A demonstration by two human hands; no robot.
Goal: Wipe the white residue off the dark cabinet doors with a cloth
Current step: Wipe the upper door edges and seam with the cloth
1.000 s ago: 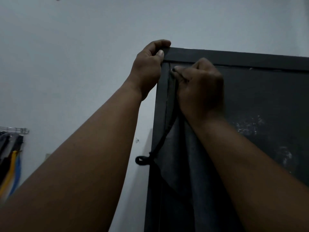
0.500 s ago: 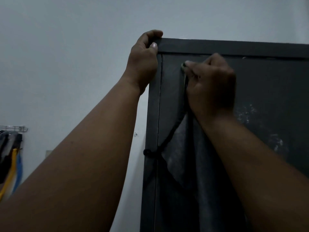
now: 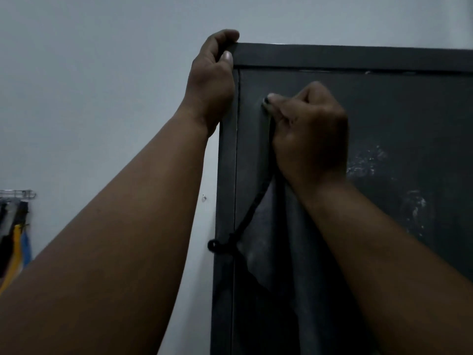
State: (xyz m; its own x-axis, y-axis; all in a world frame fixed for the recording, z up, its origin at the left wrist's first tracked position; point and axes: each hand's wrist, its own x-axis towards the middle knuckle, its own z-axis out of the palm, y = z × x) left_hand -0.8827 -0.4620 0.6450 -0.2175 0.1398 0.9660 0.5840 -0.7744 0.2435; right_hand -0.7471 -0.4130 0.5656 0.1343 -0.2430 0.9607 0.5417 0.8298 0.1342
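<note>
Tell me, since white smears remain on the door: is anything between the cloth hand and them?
Nothing visible. The right hand grips the cloth against the cabinet door; bare door separates it from the white residue to its right.

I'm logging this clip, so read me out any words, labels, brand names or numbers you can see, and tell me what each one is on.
None can be read.
The dark cabinet door carries only white residue, no lettering.
The cloth gripped by the right hand shows no label.
The left hand covers part of the cabinet's top corner.
The items hanging at the far left are too small and dim to show print.
</note>
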